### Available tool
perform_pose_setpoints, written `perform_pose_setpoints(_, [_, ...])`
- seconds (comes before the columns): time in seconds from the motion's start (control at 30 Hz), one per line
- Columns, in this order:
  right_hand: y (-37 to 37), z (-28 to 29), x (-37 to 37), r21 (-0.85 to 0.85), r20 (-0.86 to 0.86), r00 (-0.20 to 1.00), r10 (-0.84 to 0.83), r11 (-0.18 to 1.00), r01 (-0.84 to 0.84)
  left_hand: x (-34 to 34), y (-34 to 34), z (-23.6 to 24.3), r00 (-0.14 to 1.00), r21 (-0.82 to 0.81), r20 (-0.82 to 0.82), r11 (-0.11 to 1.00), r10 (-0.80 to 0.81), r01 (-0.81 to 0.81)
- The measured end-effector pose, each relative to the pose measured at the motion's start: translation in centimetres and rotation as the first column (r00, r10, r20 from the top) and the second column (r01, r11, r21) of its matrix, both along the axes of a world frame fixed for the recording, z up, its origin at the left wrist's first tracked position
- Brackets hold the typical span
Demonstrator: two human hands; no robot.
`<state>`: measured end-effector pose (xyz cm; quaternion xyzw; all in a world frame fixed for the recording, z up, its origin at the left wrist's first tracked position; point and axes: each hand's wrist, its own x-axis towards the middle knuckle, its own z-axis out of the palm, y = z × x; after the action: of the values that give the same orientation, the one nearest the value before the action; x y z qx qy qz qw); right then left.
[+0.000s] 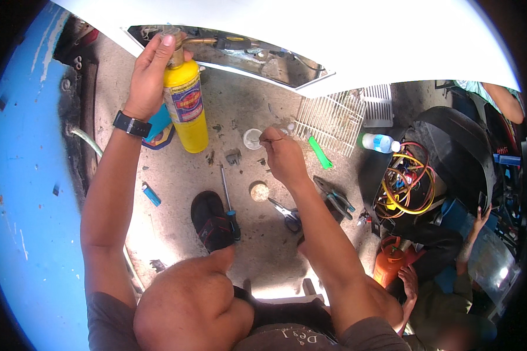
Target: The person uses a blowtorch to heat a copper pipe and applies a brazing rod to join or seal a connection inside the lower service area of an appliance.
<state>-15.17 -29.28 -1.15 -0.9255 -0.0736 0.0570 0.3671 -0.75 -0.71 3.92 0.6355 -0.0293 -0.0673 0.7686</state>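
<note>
- Head view: the left grip is wrapped around the brass top of a yellow gas cylinder, holding it up on the person's left.
- From that top a torch tube runs right, alongside the opening in a white panel; no flame can be made out.
- The right grip has its fingertips pressed together beside a round white container; whether something thin is pinched there, I cannot tell.
- Judging by this, work looks under way: the torch is in hand, but no finished result shows, and how much is left cannot be read.
- Nearby on the concrete floor lie a blue lighter, a screwdriver, scissors and pliers, all unheld.
- Farther out are a wire rack, a plastic bottle, coiled hoses and, at lower right, a co-worker's hand touching an orange cylinder.
</note>
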Motion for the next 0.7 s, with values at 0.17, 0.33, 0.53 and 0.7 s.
perform_pose_setpoints(0.17, [0.1, -0.1, -0.1, -0.018, -0.002, 0.999, 0.044, 0.999, -0.044, 0.0, -0.2, 0.0, 1.000, 0.018, 0.031, 1.000, 0.000, -0.001])
perform_pose_setpoints(0.33, [-1.6, -0.6, -0.7, 0.148, 0.026, 0.999, -0.025, 0.989, 0.021, 0.0, -0.1, -0.1, 0.999, 0.014, 0.035, 1.000, 0.021, -0.021])
perform_pose_setpoints(0.53, [-2.3, 1.2, -1.3, 0.606, -0.179, 0.946, -0.271, 0.727, 0.323, -0.1, -0.1, 0.1, 1.000, 0.015, 0.009, 1.000, 0.025, -0.025])
perform_pose_setpoints(0.7, [-2.6, 4.7, 0.8, 0.654, -0.043, 0.919, -0.393, 0.684, 0.323, 0.0, -0.3, -0.2, 1.000, -0.025, 0.015, 0.999, 0.026, -0.026])
